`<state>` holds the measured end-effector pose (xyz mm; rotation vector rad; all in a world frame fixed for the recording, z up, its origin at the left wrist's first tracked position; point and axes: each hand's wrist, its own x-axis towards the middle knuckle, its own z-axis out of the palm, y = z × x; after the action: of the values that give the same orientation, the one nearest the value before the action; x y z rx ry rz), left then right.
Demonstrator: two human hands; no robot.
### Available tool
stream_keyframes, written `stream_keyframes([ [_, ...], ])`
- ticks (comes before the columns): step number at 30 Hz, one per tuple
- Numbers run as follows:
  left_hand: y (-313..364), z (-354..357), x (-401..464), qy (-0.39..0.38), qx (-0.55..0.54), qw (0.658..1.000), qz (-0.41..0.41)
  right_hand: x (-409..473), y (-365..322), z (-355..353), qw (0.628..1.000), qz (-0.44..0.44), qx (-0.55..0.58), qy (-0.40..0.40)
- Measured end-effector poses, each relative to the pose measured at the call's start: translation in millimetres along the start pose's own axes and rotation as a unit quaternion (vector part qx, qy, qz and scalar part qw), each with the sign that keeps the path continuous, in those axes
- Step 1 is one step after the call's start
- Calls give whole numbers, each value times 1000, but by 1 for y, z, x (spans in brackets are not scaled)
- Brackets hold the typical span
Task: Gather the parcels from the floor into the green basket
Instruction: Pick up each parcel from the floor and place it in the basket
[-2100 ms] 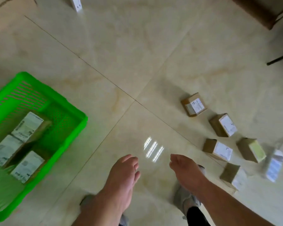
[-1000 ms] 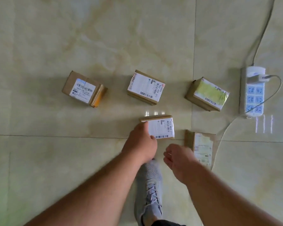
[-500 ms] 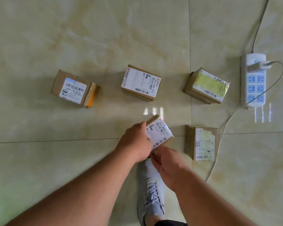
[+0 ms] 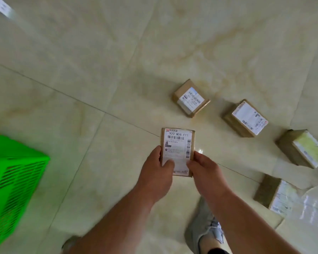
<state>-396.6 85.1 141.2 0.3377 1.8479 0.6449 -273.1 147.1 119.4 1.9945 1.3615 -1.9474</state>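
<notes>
While both my hands share one grip, the parcel (image 4: 178,143) sits between them, lifted clear of the floor (image 4: 117,70) with its white label facing up at me. My left hand (image 4: 157,173) curls round its left edge, thumb pressed flat on the lower label. My right hand (image 4: 205,169) mirrors that on the right edge, thumb pinching the lower right corner of the label; the fingers of both hands are tucked under the box and hidden from me.

Four more parcels lie on the tiles to my right, well apart from the one I hold. The nearest box (image 4: 191,98) rests just beyond it, a second box (image 4: 245,118) further right, a third box (image 4: 303,148) with a yellowish top beyond that, and a fourth box (image 4: 275,195) low down near the right edge, blurred and partly washed out by a pale glare.

Over on my left, the green basket (image 4: 13,176) stands on the floor, cut off by the frame so I see only a slotted wall and a corner; what it holds I cannot tell. Nothing lies between the parcel and it but bare tile. My grey shoe (image 4: 204,233) shows below my right forearm.
</notes>
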Motion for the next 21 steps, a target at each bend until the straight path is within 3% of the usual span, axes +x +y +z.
stream_keyframes([
  [9, -48, -154, -75, 112, -171, 979, -23, -87, -82, 145, 975, -85, -188, -79],
  [14, -71, -230, -126, 158, -260, 952, -26, -144, -119, 217, 939, -142, -290, -118],
  [21, -120, -337, -210, 222, -402, 888, -13, -237, -162, 336, 860, -214, -422, -191],
])
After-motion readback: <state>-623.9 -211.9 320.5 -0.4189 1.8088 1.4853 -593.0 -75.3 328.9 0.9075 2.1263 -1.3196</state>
